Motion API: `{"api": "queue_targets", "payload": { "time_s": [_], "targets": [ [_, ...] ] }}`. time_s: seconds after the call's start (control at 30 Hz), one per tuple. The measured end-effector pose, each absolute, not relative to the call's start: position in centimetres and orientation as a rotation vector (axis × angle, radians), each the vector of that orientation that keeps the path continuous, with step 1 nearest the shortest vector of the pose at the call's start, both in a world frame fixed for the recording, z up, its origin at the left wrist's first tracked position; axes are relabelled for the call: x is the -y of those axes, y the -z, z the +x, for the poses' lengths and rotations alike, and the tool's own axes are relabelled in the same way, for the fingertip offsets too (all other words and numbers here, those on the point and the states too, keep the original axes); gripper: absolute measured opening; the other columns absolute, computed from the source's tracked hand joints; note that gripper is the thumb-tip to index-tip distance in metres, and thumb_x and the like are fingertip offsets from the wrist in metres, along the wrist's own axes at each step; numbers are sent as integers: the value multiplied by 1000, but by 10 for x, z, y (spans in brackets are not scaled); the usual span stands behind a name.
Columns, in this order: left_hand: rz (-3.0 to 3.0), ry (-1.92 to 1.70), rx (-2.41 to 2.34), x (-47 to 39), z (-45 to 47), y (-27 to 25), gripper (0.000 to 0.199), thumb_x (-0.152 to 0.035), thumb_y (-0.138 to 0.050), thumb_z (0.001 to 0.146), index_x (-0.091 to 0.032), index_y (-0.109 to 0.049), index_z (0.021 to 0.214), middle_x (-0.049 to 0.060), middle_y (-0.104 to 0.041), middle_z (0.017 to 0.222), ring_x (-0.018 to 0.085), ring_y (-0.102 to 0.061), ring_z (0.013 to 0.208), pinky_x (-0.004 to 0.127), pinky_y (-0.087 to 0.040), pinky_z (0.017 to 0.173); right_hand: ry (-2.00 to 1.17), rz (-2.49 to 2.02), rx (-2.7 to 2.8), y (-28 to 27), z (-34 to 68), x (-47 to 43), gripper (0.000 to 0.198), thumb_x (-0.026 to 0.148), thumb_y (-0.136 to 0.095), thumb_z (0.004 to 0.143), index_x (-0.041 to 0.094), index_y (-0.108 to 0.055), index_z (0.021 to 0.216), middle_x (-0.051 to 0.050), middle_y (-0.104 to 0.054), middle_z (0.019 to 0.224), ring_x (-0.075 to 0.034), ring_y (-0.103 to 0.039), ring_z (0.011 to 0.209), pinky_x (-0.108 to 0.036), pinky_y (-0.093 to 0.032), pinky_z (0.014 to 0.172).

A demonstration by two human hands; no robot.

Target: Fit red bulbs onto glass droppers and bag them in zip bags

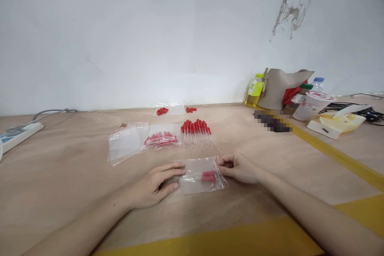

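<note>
A clear zip bag lies flat on the table in front of me, with a few red rubber bulbs inside near its right end. My left hand rests on the bag's left end, fingers stretched out and apart. At the bag's right edge, my right hand pinches the plastic between thumb and fingers. Just beyond the bag lies a row of thin clear droppers with red bulbs pointing away from me. To their left is another clear bag with red bulbs in it.
Flat clear bags lie at the left, and small red bulb piles sit on plastic near the wall. A power strip is far left. Bottles, a grey-brown bag, a lidded cup and black cables stand right.
</note>
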State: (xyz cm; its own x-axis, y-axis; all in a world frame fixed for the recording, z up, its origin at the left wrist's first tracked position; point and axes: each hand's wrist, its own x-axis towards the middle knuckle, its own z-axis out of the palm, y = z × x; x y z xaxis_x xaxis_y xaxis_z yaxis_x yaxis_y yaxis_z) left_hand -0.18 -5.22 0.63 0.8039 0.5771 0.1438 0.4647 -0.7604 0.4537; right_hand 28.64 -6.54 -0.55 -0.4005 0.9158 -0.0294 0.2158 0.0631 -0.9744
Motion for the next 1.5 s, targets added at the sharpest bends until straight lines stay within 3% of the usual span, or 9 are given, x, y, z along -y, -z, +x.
{"api": "queue_targets", "payload": {
  "time_s": [0.17,0.27,0.33,0.57,0.77,0.97,1.23,1.4,1.5],
  "targets": [
    [2588,-360,-789,53,-2,-8,37,-30,-41,88,-27,-44,125,3,-40,134,20,-39,121,37,-33,101,-1458,-1178,1663,0,295,63,23,37,-63,67,14,-60,68,3,-57,59,-4,-45,48,-16,-33,45],
    [2611,-318,-792,52,-1,-9,39,-31,-40,88,-28,-42,127,2,-39,135,20,-36,123,39,-30,103,-1307,-1380,1470,1,300,46,22,34,-65,65,15,-55,68,7,-47,44,-3,-35,35,-15,-25,35],
    [2628,-288,-786,52,0,-9,38,-30,-38,89,-28,-41,128,1,-39,135,19,-35,124,40,-28,104,-1149,-1465,1363,1,303,27,20,29,-66,64,16,-52,66,7,-44,40,-4,-36,33,-15,-26,33],
    [2640,-363,-757,49,4,-8,38,-30,-41,88,-25,-44,126,4,-42,133,19,-39,121,39,-32,102,-823,-1772,1365,-3,294,-46,18,23,-68,59,16,-51,62,5,-47,41,-7,-44,36,-18,-36,35],
    [2627,-404,-729,47,3,-5,38,-30,-42,88,-25,-44,126,4,-43,132,20,-39,121,39,-32,101,-785,-1980,1519,-14,277,-66,21,13,-65,54,17,-46,46,4,-38,34,-10,-42,35,-22,-34,35],
    [2637,-393,-751,49,4,-6,38,-30,-42,88,-25,-44,126,5,-43,131,20,-40,120,40,-32,102,-716,-2143,1638,-23,269,-68,14,3,-60,48,14,-52,47,-1,-42,32,-17,-50,39,-23,-32,36],
    [2640,-437,-730,48,3,-4,37,-30,-42,88,-25,-45,125,5,-45,130,20,-41,119,39,-33,100,-719,-2078,1596,-16,283,-64,14,11,-59,58,15,-50,48,2,-37,29,-12,-42,33,-22,-27,36],
    [2650,-430,-743,47,3,-3,38,-31,-42,88,-25,-45,125,4,-44,130,20,-41,119,38,-33,101,-795,-1944,1476,-11,290,-65,9,13,-59,61,15,-52,56,4,-37,33,-9,-39,35,-21,-27,37],
    [2653,-412,-754,48,3,-4,38,-31,-41,88,-25,-44,125,4,-44,131,20,-40,119,38,-33,101,-835,-1839,1388,-11,296,-62,10,14,-57,64,14,-54,73,5,-39,40,-9,-39,36,-21,-30,38]
  ]
}}
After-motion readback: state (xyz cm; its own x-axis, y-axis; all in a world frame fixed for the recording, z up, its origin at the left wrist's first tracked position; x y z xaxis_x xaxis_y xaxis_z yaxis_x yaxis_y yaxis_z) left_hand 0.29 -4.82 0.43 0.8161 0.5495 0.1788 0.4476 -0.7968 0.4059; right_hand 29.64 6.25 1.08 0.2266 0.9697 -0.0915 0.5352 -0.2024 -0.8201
